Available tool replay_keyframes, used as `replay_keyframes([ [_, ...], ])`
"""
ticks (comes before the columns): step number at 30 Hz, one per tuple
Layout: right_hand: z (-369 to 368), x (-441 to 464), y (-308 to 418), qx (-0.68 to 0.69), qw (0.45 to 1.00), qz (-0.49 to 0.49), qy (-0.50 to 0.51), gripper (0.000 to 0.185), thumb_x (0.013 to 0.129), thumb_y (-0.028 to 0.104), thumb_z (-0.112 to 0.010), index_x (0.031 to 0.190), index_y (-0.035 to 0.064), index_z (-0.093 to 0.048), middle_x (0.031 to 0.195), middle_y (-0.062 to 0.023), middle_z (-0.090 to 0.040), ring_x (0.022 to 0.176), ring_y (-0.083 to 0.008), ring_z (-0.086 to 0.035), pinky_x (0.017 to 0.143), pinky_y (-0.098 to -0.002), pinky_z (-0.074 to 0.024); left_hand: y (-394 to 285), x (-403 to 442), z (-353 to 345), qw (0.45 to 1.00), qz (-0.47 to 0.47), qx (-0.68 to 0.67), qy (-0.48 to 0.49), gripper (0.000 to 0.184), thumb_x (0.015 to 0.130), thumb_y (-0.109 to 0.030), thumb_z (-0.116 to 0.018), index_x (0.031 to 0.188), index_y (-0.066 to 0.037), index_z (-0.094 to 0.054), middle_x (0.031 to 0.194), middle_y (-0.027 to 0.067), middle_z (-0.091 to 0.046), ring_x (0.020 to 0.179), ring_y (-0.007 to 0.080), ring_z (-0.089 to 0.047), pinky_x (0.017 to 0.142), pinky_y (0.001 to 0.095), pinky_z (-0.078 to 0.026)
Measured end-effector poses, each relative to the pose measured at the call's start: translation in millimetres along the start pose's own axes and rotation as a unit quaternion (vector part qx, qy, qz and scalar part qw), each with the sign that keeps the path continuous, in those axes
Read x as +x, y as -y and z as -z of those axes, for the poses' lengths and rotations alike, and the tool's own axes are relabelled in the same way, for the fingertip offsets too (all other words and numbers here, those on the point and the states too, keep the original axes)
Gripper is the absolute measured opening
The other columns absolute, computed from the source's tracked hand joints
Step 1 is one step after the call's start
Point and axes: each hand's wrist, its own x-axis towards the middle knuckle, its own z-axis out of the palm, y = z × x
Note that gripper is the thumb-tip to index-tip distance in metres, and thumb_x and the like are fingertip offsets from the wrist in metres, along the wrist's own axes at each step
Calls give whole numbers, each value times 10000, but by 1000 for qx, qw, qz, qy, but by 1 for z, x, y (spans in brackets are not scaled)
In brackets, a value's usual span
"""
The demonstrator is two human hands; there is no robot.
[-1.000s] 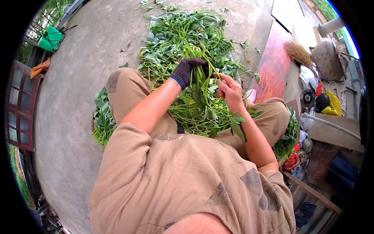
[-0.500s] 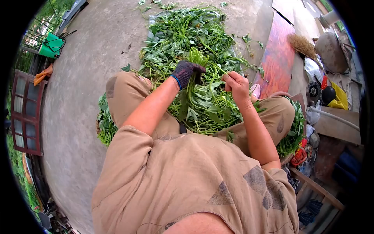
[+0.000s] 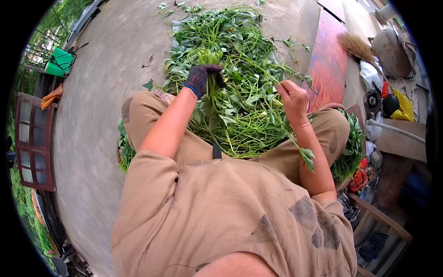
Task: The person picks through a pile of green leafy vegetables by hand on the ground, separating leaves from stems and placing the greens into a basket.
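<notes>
My left hand (image 3: 201, 79), in a dark knitted glove with a blue cuff, is closed round a bundle of leafy green stems (image 3: 211, 57). The pale stem ends stick up above the fist and the leaves hang below it. My bare right hand (image 3: 293, 98) pinches a leafy stem (image 3: 302, 154); its leafy end trails down beside my forearm. Between and beyond my knees a large heap of leafy green vines (image 3: 221, 34) spreads over a sheet on the ground.
More greens (image 3: 349, 154) lie beside my right knee, others (image 3: 125, 150) beside the left. At the right are a reddish board (image 3: 326, 60), a straw broom (image 3: 356, 47) and a yellow bag (image 3: 404, 107). A green container (image 3: 60, 61) and a window frame (image 3: 34, 141) stand at the left.
My left hand has moved left with the bundle. My right hand has shifted right, drawing a stem away from the heap, and a leafy end now hangs by my right forearm.
</notes>
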Motion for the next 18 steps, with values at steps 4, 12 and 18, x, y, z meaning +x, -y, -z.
replay_keyframes([
  [4, -35, -4, 10, -42, 997, 68, 6, 146, 815, 247, -681, 807, 113, -627, 713, -56, -591, 631, -265, -600, 525, -378, -435, 30, -35, -74, 983, 125, -51, 125, 330, 832, -139, -589, 1038, 118, -606, 1028, 231, -657, 895, 360, -659, 897, 494, -509],
  [12, -34, -5, 4, -49, 994, 92, 29, 142, 801, 265, -689, 836, 133, -649, 713, -38, -566, 628, -257, -593, 517, -378, -433, 38, -8, -40, 974, 139, -147, 105, 156, 838, -95, -600, 938, 22, -622, 834, 157, -660, 773, 323, -658, 845, 488, -530],
  [18, -41, -8, 11, -1, 998, 56, 33, 149, 780, 213, -713, 829, 85, -656, 742, -51, -606, 621, -265, -604, 534, -352, -456, 43, -36, -71, 981, 130, -33, 140, 213, 827, -109, -643, 957, 59, -625, 861, 175, -661, 799, 313, -665, 876, 513, -524],
])
